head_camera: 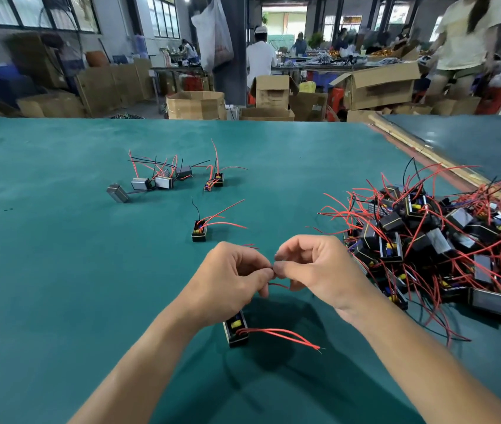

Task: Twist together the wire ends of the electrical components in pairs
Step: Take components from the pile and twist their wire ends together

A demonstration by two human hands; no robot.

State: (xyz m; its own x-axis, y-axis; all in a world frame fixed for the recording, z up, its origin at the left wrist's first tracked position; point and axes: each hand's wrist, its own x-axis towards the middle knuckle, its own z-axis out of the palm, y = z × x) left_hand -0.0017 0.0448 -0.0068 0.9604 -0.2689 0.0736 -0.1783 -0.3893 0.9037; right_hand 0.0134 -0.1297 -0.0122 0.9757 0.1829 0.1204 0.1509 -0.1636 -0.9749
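Mid-twist on one pair
Grip's closed tight: left hand (233, 278) and right hand (319, 267) pinch the red wires (279, 285). Next I'd guess roll fingertips.

This is a factory assembly hall: a broad teal-green cloth-covered worktable (59, 270), a tangled heap of small black boxy components trailing red wires (426, 240), open brown cardboard cartons (195, 105) crowding the floor, and workers in light shirts (259, 56) at long cluttered benches (313, 67) beyond.
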